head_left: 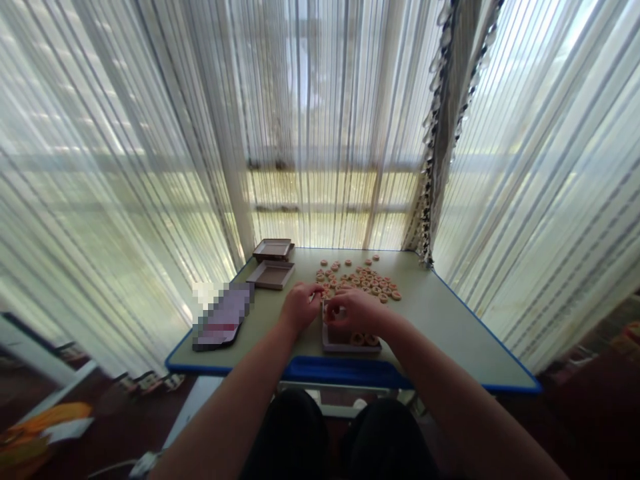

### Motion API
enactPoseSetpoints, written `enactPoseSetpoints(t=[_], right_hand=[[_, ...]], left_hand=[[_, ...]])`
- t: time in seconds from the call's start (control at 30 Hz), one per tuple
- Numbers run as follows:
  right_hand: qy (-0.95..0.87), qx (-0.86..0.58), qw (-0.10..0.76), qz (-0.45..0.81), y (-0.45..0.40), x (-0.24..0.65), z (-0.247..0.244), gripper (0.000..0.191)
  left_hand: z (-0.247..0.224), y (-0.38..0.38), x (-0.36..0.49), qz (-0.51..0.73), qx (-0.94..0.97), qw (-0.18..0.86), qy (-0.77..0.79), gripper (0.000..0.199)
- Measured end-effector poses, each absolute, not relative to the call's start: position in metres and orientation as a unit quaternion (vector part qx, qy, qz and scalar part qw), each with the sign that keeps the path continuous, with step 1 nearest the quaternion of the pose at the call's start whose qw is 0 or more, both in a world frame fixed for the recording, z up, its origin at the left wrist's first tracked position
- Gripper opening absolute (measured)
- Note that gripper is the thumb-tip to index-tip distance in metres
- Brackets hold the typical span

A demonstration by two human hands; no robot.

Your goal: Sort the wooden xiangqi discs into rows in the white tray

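A shallow box (345, 348) lies near the table's front edge, with a few small round tan pieces (371, 339) in its near right corner. My right hand (357, 308) is above the box, thumb and fingers curled together in a pinch; what they hold is too small to make out. Just left of the box's far corner is my left hand (299, 307), its fingers closed towards the loose pieces; anything between them cannot be made out. Beyond both hands spreads a loose heap of similar round pieces (383, 283), pinkish and ring-like.
Two shallow trays or lids stand at the back left: an open one (271, 275) and, behind it, a darker-edged one (273, 248). A blurred-out flat pouch or sheet (225, 317) lies at the left. The pale table (450, 333) has a blue edge; sheer curtains (325, 133) hang behind.
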State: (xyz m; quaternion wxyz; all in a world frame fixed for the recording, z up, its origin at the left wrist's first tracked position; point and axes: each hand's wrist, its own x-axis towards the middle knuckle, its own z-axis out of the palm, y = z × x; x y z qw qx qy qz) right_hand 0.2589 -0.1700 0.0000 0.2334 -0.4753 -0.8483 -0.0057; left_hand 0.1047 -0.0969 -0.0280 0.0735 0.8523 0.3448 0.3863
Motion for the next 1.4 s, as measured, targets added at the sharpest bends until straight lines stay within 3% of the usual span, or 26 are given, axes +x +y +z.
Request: enactPoseSetpoints(t=[0.27,0.9,1.4], right_hand=[[-0.848,-0.497,0.184,-0.026,-0.1682,0.2595,-0.0044,0.019],[-0.854,-0.478,0.197,0.054,-0.1620,0.2637,-0.0050,0.019],[-0.848,-0.497,0.184,0.033,-0.1647,0.2667,0.0003,0.023]], left_hand=[[-0.0315,-0.0927,0.1008,0.357,0.858,0.052,0.365,0.026],[-0.0314,-0.0936,0.0999,0.367,0.861,0.050,0.350,0.026],[-0.0322,-0.0927,0.1058,0.350,0.848,0.017,0.399,0.027]])
